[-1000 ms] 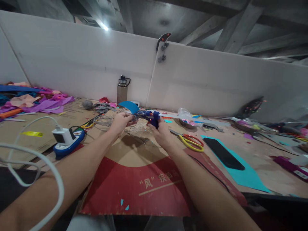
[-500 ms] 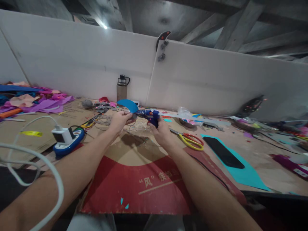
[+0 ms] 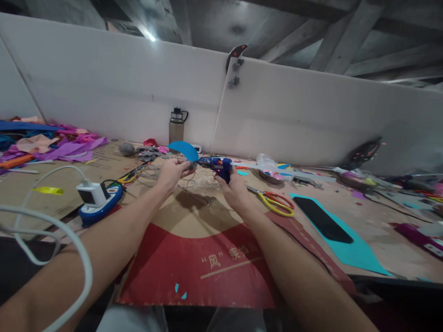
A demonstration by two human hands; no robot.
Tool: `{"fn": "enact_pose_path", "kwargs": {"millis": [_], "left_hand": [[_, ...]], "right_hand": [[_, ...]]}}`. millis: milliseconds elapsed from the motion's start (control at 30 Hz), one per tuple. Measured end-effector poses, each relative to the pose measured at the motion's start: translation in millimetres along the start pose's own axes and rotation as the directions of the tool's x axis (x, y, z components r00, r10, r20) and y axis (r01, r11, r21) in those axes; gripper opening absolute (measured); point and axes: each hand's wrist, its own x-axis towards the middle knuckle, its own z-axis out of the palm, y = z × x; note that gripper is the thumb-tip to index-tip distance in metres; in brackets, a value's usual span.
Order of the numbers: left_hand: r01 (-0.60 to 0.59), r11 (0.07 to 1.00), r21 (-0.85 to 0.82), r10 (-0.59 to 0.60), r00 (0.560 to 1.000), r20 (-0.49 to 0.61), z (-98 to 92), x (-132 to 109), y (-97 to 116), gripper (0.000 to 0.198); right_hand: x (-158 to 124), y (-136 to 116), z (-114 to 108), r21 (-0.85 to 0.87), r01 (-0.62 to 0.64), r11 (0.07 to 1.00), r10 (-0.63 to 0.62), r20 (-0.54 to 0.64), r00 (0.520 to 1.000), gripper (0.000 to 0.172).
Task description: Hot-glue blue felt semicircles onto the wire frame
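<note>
My right hand (image 3: 234, 185) is wrapped round the handle of a blue hot glue gun (image 3: 221, 167). A long whitish glue stick (image 3: 280, 170) runs out of its back end to the right. The gun's nozzle points left, close to the fingers of my left hand (image 3: 174, 173). Those fingers are closed in a pinch on a curved blue crescent-shaped piece (image 3: 185, 150), which rises above them. A small dark bit shows at the fingertips, too small to name. Both hands are above a red and brown cardboard sheet (image 3: 194, 272).
Scissors (image 3: 275, 203) with red and yellow handles lie right of my right hand. Beyond them a black phone (image 3: 323, 219) rests on turquoise sheet. At left are a power strip (image 3: 104, 207) with a white charger and coloured scraps (image 3: 51, 143). A bottle (image 3: 176, 127) stands behind.
Hands, glue gun and blue piece keep nearly the same places. The nozzle looks slightly lower against the blue piece, and the whole view has shifted a little.
</note>
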Motion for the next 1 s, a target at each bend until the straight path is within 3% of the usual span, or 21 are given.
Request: {"fn": "enact_pose_path", "kwargs": {"millis": [200,500,1000], "left_hand": [[-0.012,1.0,-0.012,0.012,1.0,-0.021,1.7,-1,2,0.014],[0.007,0.999,0.048,-0.009,0.999,0.032,-1.4,0,-5,0.017],[0.042,0.998,0.048,-0.041,0.999,-0.002,4.8,-3,-4,0.01]], "right_hand": [[0,1,0,0.003,0.014,1.0,-0.014,-0.002,1.0,0.033],[-2,-4,1,-0.077,0.005,0.997,-0.002,0.033,0.999,0.037],[-2,-11,2,-0.073,0.011,0.997,-0.008,0.031,0.999,0.036]]}}
